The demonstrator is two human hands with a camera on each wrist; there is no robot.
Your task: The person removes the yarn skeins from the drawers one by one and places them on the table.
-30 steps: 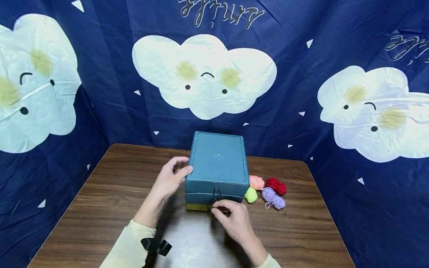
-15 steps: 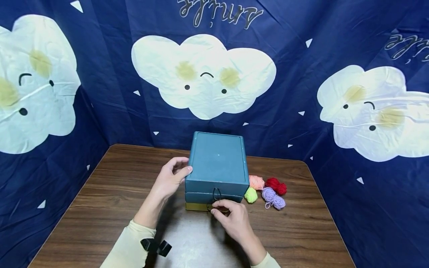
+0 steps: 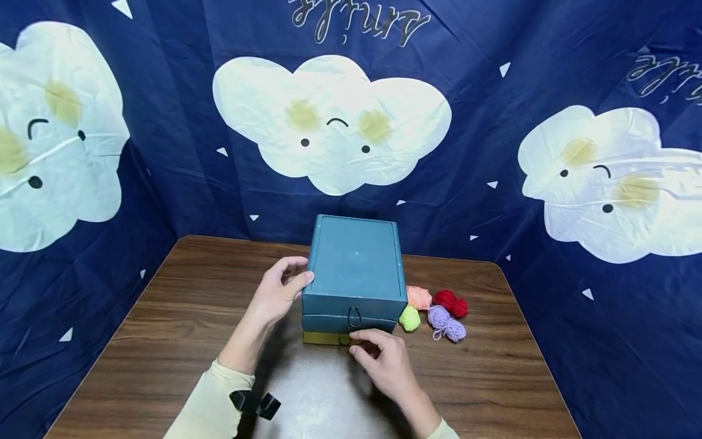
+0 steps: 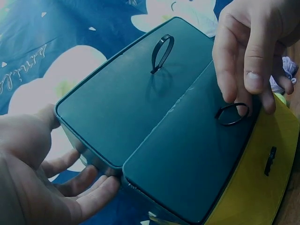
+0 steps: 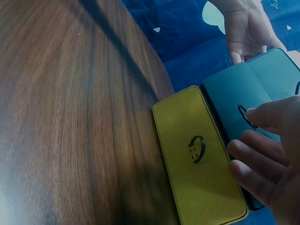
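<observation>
In the head view, a teal drawer box (image 3: 356, 259) stands on the wooden table, its lowest drawer front yellow (image 3: 318, 338). Black loop pulls hang on the drawer fronts: an upper loop (image 4: 162, 54), a middle loop (image 4: 233, 114) and one on the yellow front (image 5: 198, 149). My left hand (image 3: 278, 292) rests against the box's left side, thumb at the top edge and fingers spread along the wall. My right hand (image 3: 384, 360) hovers at the front. Its thumb and index fingertips are apart, right beside the middle loop in both wrist views.
Small yarn skeins lie right of the box: peach (image 3: 419, 298), red (image 3: 451, 303), lime green (image 3: 409, 319) and lilac (image 3: 446, 323). A dark blue cloth (image 3: 471, 49) with clouds hangs behind the table (image 3: 208, 292).
The right fingertips have parted from the loop at the lower front and shifted slightly right. The left hand and the box stay in place.
</observation>
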